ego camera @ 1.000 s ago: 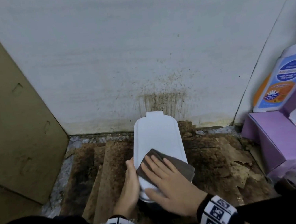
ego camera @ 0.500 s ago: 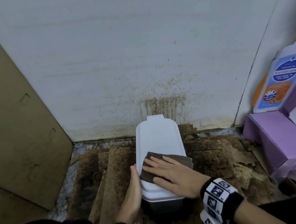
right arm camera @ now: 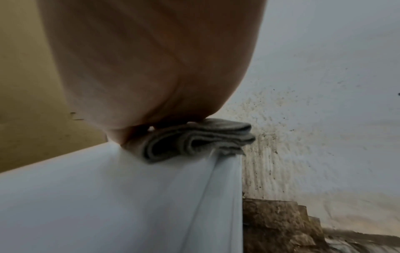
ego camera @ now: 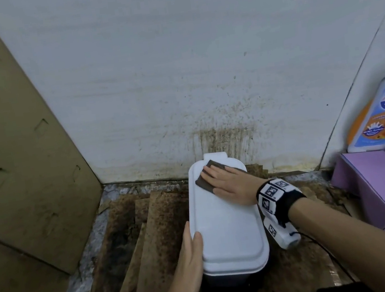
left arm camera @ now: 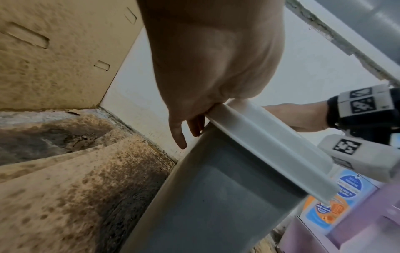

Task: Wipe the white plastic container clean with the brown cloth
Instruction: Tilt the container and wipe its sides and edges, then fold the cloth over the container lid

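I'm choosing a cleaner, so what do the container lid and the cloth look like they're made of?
Lid: likely plastic, smooth white with a slight sheen and a moulded raised rim. Cloth: brown-grey woven or fleecy fabric, matte, folded in soft layers with a frayed edge under the right hand.

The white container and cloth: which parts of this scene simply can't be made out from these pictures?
- Inside of the white container: hidden by its closed lid in every view.
- Underside of the brown cloth: covered by the right hand; the right wrist view shows only its folded edge.
- Left hand fingertips: behind the lid rim in the left wrist view.
- Bottle label: small print too blurred to read, cut off by the head view's edge.
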